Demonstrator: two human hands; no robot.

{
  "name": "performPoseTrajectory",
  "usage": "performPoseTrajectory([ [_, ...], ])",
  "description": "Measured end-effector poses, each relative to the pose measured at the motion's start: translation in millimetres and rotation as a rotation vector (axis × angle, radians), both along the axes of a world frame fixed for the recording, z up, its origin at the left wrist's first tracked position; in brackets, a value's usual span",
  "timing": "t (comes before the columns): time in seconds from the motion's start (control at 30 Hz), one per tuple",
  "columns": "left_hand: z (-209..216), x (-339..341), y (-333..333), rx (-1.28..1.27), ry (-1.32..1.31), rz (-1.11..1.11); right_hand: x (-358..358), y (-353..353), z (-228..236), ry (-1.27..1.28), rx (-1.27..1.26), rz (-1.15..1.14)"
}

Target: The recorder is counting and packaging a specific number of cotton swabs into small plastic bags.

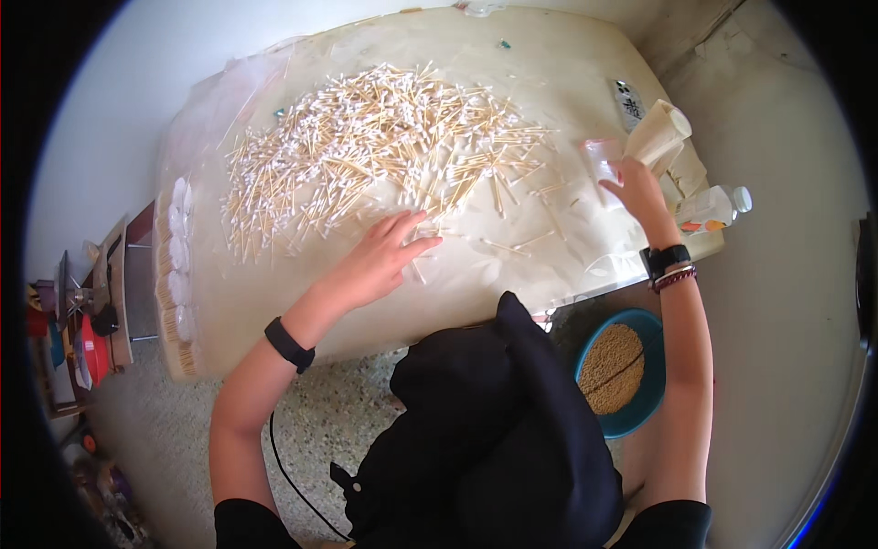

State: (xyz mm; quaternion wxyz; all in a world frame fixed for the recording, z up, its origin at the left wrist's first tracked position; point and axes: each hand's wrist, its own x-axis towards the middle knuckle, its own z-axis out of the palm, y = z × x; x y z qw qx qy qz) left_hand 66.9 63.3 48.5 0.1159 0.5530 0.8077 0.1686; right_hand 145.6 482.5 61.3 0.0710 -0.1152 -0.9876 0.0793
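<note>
A wide heap of cotton swabs (366, 137) with pale wooden sticks and white tips covers much of the table. At its near edge is my left hand (380, 256), palm down with thumb and fingers apart. A few loose swabs lie just beyond its fingertips. Over at the right side of the table, my right hand (640, 192) reaches to a small clear plastic bag (600, 157) with a pinkish top edge. Its thumb stands apart from the fingers, which touch the bag's right side. I see no firm grip there.
Bundled swabs (180, 256) line the table's left edge. A cream-coloured roll (660, 131), a clear bottle (713, 209) and a black-and-silver packet (627, 102) sit on the right. Below the table's near right edge stands a teal basin (651, 393) of tan grains. Thin plastic sheeting (224, 105) lies far left.
</note>
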Motion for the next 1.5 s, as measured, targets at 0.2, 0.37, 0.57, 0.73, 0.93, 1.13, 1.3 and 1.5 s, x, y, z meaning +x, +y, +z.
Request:
performPoseTrajectory([
  [0.2,-5,10,22,0.115,0.06,0.077,12,5,-24,-0.014,0.05,-0.133],
  [0.37,6,22,19,0.111,0.022,0.126,13,4,-34,0.109,0.042,-0.124],
  [0.57,5,40,8,0.014,0.05,0.191,20,2,-14,0.304,-0.042,-0.216],
  [0.73,25,49,12,0.056,0.065,0.233,20,-8,22,0.347,-0.124,-0.241],
  [0.93,50,47,30,0.308,-0.107,0.267,19,-48,48,0.517,-0.331,0.075],
  [1.13,44,49,36,0.299,-0.105,0.284,16,-21,42,0.649,0.024,-0.062],
  [1.3,31,52,27,0.248,-0.109,0.29,21,-5,-12,0.377,0.36,0.132],
  [1.5,27,53,25,0.174,-0.097,0.306,22,8,-33,0.294,0.09,0.012],
])
